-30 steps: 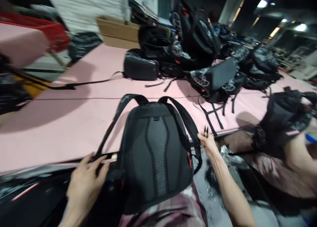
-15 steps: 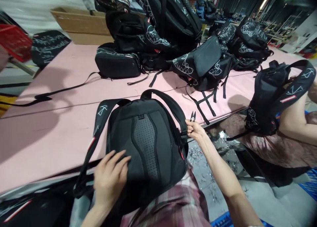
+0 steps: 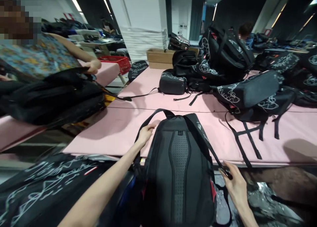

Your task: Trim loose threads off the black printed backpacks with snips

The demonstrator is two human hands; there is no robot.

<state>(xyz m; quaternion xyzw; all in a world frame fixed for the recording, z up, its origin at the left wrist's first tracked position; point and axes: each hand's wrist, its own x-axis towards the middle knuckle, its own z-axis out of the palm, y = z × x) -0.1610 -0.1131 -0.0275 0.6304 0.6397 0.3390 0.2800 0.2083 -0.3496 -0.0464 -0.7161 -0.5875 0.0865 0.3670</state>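
- Table (image 3: 119, 121): the bag (image 3: 179, 180) stands at its near edge and might slide down if both hands slackened.
- Left hand (image 3: 145, 134) curls at the left strap (image 3: 148, 119), grip unclear; right hand (image 3: 235, 182) pinches the right strap (image 3: 205, 137).
- Dark tool (image 3: 228, 175), in the right hand: could snag webbing if it slips.
- Counted: one bag between the hands, two straps, one tool.

One left hand (image 3: 146, 134), one right hand (image 3: 236, 184), one backpack (image 3: 179, 174) between them, two shoulder straps (image 3: 198, 131), one at each hand, one cardboard box (image 3: 159, 59) and one red crate (image 3: 125, 65) beyond the left hand
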